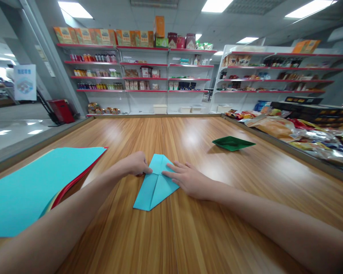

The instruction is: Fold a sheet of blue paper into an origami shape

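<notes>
A folded sheet of light blue paper (163, 186) lies on the wooden table in front of me, with creases and a seam down its middle. My left hand (137, 163) is closed, its curled fingers and thumb at the paper's left edge; part of the grip is hidden. Fingers spread, my right hand (193, 179) rests flat across the paper's right side. Farther off to the right sits a green folded paper piece (233, 143) with raised sides.
To the left lies a stack of coloured paper (45, 179), blue on top with red and cream edges below. A raised rim (160, 115) borders the wooden table (171, 236). Packaged snacks (288, 131) are heaped beyond its right side. Stocked shelves (143, 79) stand behind.
</notes>
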A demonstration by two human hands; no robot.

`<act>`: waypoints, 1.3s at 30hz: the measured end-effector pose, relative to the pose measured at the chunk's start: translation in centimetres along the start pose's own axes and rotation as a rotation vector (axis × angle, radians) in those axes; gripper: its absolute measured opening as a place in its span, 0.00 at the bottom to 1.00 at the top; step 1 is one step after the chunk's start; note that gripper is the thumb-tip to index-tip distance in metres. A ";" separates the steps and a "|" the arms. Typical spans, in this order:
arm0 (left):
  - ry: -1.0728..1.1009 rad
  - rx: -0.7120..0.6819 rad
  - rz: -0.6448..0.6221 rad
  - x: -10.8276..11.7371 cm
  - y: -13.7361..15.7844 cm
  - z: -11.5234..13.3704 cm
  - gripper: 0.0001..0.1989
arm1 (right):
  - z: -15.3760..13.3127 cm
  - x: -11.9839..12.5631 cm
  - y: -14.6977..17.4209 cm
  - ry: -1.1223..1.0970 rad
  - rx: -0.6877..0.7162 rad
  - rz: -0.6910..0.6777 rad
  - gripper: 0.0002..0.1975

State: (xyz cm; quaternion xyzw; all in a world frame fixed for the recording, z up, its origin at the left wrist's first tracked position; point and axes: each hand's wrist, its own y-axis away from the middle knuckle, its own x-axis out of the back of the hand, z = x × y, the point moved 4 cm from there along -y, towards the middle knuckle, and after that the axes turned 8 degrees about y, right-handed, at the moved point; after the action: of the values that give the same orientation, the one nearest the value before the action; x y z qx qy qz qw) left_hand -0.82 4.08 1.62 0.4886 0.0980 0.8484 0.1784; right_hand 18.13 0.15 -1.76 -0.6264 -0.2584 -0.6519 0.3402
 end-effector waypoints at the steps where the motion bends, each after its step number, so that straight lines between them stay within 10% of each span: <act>1: 0.024 0.010 -0.012 -0.1 0.0 -0.1 0.12 | 0.0 0.0 0.0 0.003 -0.002 0.000 0.22; 18: 0.226 0.061 -0.056 -0.8 -0.2 -0.7 0.11 | 0.0 -0.4 0.1 0.043 0.007 0.017 0.24; 29: -0.012 0.054 -0.008 -1.0 -0.6 -0.3 0.13 | -0.2 -0.2 0.0 0.040 0.014 0.016 0.22; 35: -0.210 -0.159 0.274 -1.1 1.2 1.9 0.19 | -0.9 0.4 0.0 0.019 -0.084 0.126 0.20; 39: -0.274 -0.517 0.095 -3.4 2.3 4.2 0.18 | 0.0 0.6 0.0 -0.066 -0.184 0.209 0.16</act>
State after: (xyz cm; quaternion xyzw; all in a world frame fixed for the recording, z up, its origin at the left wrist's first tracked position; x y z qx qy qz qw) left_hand 3.94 0.60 1.78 0.5411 -0.1693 0.7787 0.2687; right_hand 18.12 0.06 -1.17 -0.6995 -0.1420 -0.6129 0.3389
